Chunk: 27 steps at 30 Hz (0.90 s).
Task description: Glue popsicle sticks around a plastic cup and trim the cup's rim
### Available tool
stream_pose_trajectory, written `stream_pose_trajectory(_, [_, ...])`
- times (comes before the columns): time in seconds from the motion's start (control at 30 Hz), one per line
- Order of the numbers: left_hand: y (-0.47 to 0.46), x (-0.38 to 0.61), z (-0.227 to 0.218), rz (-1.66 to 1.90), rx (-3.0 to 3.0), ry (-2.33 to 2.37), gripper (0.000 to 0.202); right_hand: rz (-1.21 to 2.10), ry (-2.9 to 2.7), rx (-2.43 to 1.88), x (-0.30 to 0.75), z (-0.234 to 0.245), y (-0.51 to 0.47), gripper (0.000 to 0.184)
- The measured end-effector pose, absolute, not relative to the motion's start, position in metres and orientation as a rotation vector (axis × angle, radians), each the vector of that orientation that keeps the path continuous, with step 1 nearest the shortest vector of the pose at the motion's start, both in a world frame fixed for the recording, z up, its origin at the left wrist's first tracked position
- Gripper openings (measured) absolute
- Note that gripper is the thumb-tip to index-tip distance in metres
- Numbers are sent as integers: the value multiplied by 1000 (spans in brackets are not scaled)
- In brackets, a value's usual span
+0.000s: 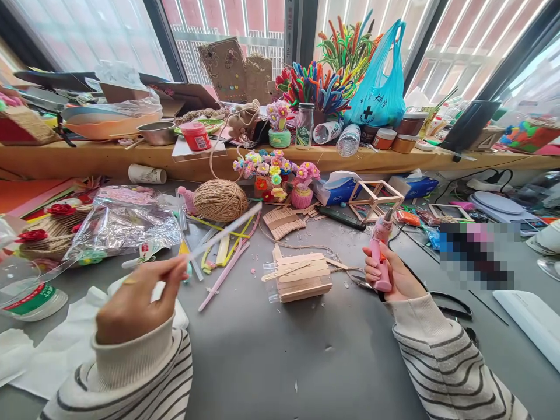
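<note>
Pinched between the fingertips of my left hand (142,294) is a long translucent glue stick (225,231), slanting up and away to the right. My right hand (400,273) is wrapped round the handle of a pink hot glue gun (380,254), whose nozzle points upward. Between the two hands a small craft-stick build (304,277) lies on the grey table (280,361). Its wooden sticks sit side by side over something clear, and one stick lies crosswise on top. Neither hand touches it.
Behind stand a ball of twine (221,200), a bundle of craft sticks (283,223), a stick-frame cube (376,199) and pink crocheted flowers (301,195). Pink and yellow strips (224,274) lie near my left hand. A kitchen scale (503,210) is at the right.
</note>
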<state>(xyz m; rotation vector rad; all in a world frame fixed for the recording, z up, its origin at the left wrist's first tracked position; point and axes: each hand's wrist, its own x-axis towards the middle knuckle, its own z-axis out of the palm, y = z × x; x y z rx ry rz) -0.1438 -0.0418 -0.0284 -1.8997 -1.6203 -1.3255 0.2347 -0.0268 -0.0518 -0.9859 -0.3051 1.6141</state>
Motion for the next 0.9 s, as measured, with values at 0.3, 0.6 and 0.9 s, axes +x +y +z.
stream_pose_trajectory(0.3, [-25,-137,-51,-354,-2061,-2123,30,1607,-323,-990,235,-52,-26,38])
stream_pose_trajectory(0.6, [-32,-133,-32,-689,-1694,-2079,38,1612,-316,-1005,235,-51,-27,34])
stream_pose_trajectory(0.9, [-34,-128,-27,-646,-1653,-2115,41,1617,-302,-1009,235,-53,-26,30])
